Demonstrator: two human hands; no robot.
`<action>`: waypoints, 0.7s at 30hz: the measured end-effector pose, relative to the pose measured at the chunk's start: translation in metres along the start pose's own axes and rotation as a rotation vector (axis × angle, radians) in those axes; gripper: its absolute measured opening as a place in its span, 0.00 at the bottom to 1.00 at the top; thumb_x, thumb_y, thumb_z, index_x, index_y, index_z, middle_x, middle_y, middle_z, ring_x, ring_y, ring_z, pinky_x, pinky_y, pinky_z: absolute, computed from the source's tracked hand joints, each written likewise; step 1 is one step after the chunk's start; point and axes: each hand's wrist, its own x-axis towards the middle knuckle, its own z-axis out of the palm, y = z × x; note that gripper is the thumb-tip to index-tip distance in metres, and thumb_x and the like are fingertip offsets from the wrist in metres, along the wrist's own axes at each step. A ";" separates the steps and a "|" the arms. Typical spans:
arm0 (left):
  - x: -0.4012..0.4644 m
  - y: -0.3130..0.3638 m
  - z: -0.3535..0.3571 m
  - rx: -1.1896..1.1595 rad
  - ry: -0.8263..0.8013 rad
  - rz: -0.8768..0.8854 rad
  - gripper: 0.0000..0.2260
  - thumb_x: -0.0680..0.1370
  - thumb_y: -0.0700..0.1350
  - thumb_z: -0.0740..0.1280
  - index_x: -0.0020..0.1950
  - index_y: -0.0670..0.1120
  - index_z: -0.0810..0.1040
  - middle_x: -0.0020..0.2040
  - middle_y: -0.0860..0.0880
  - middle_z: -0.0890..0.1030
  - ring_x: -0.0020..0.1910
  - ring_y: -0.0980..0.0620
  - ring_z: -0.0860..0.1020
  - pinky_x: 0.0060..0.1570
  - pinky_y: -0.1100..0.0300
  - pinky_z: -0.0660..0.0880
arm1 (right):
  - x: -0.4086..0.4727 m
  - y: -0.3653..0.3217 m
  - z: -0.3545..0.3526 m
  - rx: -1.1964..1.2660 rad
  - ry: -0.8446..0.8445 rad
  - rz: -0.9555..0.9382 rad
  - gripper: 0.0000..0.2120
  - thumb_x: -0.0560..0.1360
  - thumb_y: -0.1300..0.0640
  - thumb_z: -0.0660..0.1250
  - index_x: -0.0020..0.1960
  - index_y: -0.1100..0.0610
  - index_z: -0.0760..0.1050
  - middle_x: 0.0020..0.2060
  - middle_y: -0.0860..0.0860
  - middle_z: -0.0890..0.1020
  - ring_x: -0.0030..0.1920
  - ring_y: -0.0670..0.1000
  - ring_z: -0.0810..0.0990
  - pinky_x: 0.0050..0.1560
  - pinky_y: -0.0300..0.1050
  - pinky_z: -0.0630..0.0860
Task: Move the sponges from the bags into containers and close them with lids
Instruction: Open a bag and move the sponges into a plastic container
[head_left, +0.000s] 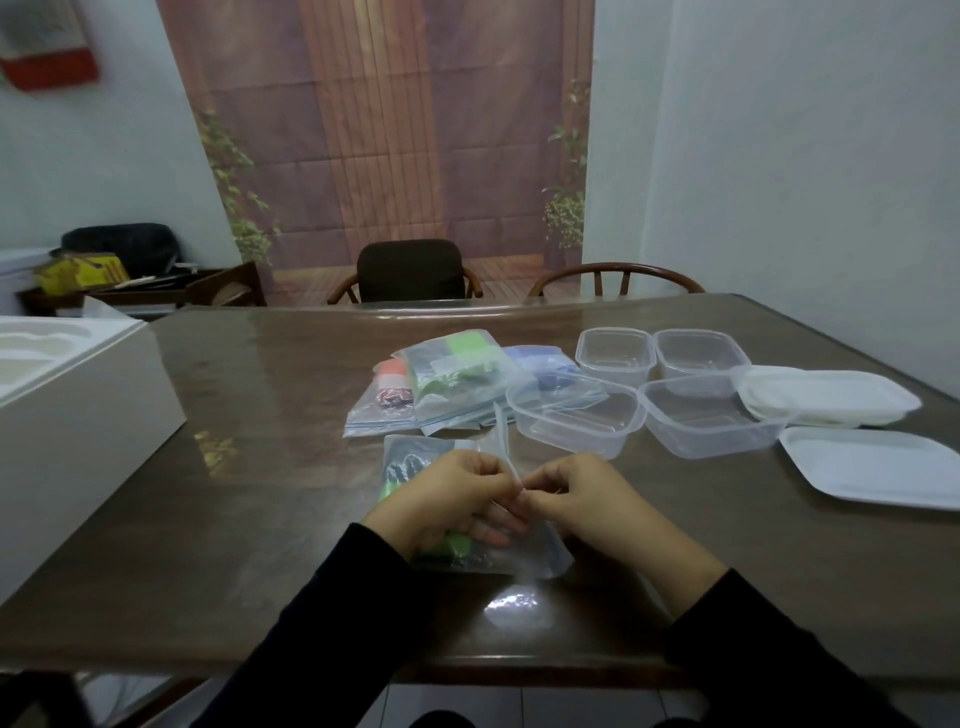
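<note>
A clear zip bag (415, 457) holding a green sponge (457, 545) and a dark one lies on the table in front of me. My left hand (447, 499) and my right hand (576, 499) both pinch the bag's zip edge, fingertips almost touching. Behind it lies a pile of other bags (447, 384) with green, orange and blue sponges inside. Several clear containers (576, 415) stand open to the right of the pile. White lids (872, 462) lie at the far right, one stack (826, 395) behind a single lid.
A white box (78, 405) stands at the table's left edge. Two chairs (410, 270) are pushed against the far side. The brown table (260, 493) has a glossy top, with a light's glare near the front edge.
</note>
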 end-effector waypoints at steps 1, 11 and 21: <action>0.000 0.000 0.000 0.002 0.003 0.000 0.06 0.78 0.38 0.63 0.41 0.42 0.76 0.42 0.43 0.83 0.36 0.52 0.83 0.33 0.61 0.80 | 0.000 0.000 -0.001 0.050 -0.017 0.022 0.06 0.74 0.59 0.68 0.47 0.56 0.83 0.41 0.54 0.86 0.39 0.48 0.83 0.39 0.38 0.79; 0.000 -0.002 0.003 0.081 -0.006 0.017 0.05 0.77 0.38 0.64 0.42 0.42 0.77 0.39 0.46 0.83 0.35 0.54 0.83 0.34 0.62 0.79 | 0.001 0.003 -0.002 -0.290 0.066 0.025 0.09 0.73 0.53 0.66 0.40 0.55 0.83 0.34 0.54 0.84 0.35 0.50 0.81 0.40 0.47 0.78; -0.001 -0.002 0.005 0.082 0.007 0.028 0.06 0.78 0.38 0.63 0.42 0.43 0.77 0.37 0.46 0.83 0.35 0.52 0.82 0.34 0.61 0.79 | 0.002 0.006 0.002 -0.171 0.142 0.040 0.07 0.71 0.53 0.68 0.34 0.52 0.77 0.27 0.49 0.80 0.28 0.45 0.78 0.34 0.42 0.77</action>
